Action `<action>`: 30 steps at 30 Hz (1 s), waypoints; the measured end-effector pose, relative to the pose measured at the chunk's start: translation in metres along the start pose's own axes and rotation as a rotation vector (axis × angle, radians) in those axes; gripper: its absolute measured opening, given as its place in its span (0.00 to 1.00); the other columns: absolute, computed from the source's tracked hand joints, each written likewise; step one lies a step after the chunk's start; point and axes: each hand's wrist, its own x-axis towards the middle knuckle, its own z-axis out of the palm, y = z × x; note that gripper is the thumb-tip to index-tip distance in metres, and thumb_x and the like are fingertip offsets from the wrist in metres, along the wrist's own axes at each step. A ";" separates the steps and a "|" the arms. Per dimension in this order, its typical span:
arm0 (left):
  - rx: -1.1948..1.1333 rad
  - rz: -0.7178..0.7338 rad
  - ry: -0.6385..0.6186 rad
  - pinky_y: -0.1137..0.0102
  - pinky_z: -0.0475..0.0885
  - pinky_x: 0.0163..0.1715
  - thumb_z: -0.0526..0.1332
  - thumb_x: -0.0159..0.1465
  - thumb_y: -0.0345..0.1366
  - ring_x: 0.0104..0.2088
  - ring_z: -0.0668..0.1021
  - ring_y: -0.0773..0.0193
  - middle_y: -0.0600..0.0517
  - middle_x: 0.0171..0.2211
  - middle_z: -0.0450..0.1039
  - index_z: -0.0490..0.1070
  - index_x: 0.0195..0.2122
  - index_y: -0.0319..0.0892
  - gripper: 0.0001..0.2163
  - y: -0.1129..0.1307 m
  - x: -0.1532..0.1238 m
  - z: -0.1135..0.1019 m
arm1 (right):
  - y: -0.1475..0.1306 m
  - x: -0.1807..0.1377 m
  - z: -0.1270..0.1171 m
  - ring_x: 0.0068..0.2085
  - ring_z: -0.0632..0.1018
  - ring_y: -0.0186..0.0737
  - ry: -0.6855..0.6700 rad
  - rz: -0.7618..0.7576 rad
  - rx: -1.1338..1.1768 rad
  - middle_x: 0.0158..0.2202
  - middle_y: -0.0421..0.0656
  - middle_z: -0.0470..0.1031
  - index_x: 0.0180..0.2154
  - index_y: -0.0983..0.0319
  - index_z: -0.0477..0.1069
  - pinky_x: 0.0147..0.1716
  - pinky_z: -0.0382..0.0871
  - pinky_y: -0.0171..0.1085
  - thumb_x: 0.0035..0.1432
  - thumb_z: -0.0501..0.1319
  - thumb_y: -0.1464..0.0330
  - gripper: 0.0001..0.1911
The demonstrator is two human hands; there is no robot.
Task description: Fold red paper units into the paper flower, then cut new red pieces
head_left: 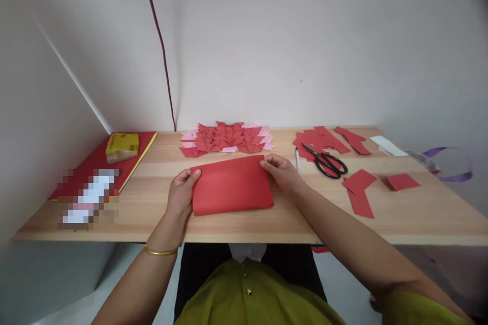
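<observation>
A folded sheet of red paper (232,186) is held between my two hands just over the front half of the table, its fold towards me. My left hand (182,194) grips the left edge, thumb on top and the other fingers hidden behind. At the upper right corner, my right hand (281,171) pinches the paper between thumb and fingers. Beyond it lies a heap of folded red and pink paper pieces (229,138) by the wall. Black-handled scissors (328,162) and a white pen (298,160) rest to the right of my right hand.
Red paper pieces (318,138) lie under and behind the scissors, with more red scraps (360,190) nearer me. A yellow packet (122,147) sits on a red folder (86,162) at left. A white strip (388,145) lies at the right edge of the wooden table (152,223).
</observation>
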 end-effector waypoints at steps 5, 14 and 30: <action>0.004 -0.004 -0.005 0.71 0.71 0.28 0.72 0.42 0.40 0.22 0.75 0.68 0.54 0.24 0.76 0.72 0.28 0.39 0.16 0.001 -0.001 0.001 | 0.000 0.000 0.000 0.29 0.73 0.36 -0.023 -0.012 -0.009 0.28 0.39 0.74 0.29 0.59 0.69 0.32 0.68 0.37 0.49 0.64 0.54 0.14; 0.002 0.006 0.013 0.72 0.69 0.27 0.73 0.42 0.40 0.21 0.74 0.69 0.55 0.23 0.75 0.71 0.25 0.39 0.15 0.001 -0.002 0.003 | -0.008 -0.003 0.002 0.27 0.69 0.36 0.039 -0.080 -0.285 0.26 0.39 0.71 0.28 0.59 0.69 0.27 0.63 0.35 0.53 0.59 0.54 0.15; -0.011 0.018 -0.010 0.73 0.68 0.26 0.72 0.43 0.38 0.21 0.73 0.69 0.55 0.22 0.74 0.70 0.24 0.38 0.14 -0.002 -0.003 0.001 | -0.003 -0.004 0.000 0.30 0.70 0.38 0.036 -0.099 -0.396 0.28 0.40 0.72 0.30 0.60 0.70 0.30 0.62 0.36 0.56 0.56 0.56 0.14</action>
